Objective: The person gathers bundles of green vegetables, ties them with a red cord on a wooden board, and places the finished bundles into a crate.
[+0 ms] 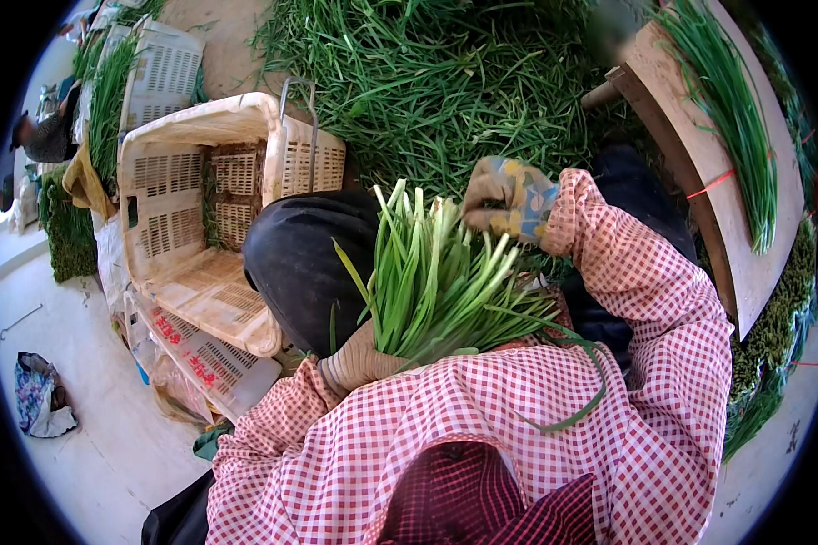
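Note:
A loose bunch of green leafy stalks (429,286), like garlic chives, lies across my lap with its pale cut ends pointing away from me. My left hand (361,361), in a ribbed knit glove, is closed around the leafy lower part of the bunch; its fingertips are hidden beneath the leaves. At the right side of the pale ends is my right hand (508,197), in a glove with a patterned blue and yellow back. Its fingers are curled by the stalk tips, and whether they pinch a stalk cannot be made out.
A dirty white plastic crate (198,272) lies on its side at my left knee. Loose green leaves (450,88) heap up ahead. On the board (709,170) at right lies a bunch tied with red band (743,150). A person (48,136) is at the far left.

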Demonstrator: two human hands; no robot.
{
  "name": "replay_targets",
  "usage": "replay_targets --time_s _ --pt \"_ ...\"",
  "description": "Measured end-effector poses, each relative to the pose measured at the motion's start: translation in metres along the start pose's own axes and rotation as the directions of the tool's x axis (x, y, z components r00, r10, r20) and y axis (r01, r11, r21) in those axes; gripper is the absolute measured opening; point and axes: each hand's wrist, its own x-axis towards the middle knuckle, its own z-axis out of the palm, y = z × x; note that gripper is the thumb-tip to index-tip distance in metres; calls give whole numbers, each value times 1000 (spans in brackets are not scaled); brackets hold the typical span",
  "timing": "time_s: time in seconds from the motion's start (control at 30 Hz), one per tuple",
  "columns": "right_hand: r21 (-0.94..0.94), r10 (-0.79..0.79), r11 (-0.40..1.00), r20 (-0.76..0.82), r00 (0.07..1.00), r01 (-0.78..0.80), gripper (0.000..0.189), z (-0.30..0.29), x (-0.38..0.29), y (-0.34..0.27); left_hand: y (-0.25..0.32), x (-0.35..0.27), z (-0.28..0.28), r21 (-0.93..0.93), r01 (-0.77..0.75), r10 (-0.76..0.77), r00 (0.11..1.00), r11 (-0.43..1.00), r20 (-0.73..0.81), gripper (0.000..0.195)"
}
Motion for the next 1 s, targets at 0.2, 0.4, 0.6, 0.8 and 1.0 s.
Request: replay_targets --time_s 0.2,0.4,0.6,0.8,1.0 --pt "-707 -5 625 -426 905 -330 29 -81 -11 13 2 3 3 1 -31 31 1000 1000 1 67" --pt "-332 173 938 205 963 -98 47 -8 -7 -57 15 7 14 -122 26 -27 1000 992 -8 71" --pt "-132 162 979 32 986 -157 28 22 -18 -8 -1 9 6 73 -19 20 1000 997 -8 67" --pt "-683 274 547 -402 874 -485 30 -80 15 17 5 15 14 283 -126 133 991 951 -4 66" --pt "-142 297 955 424 856 -261 41 -31 57 -75 17 17 17 465 -191 153 981 864 118 70"
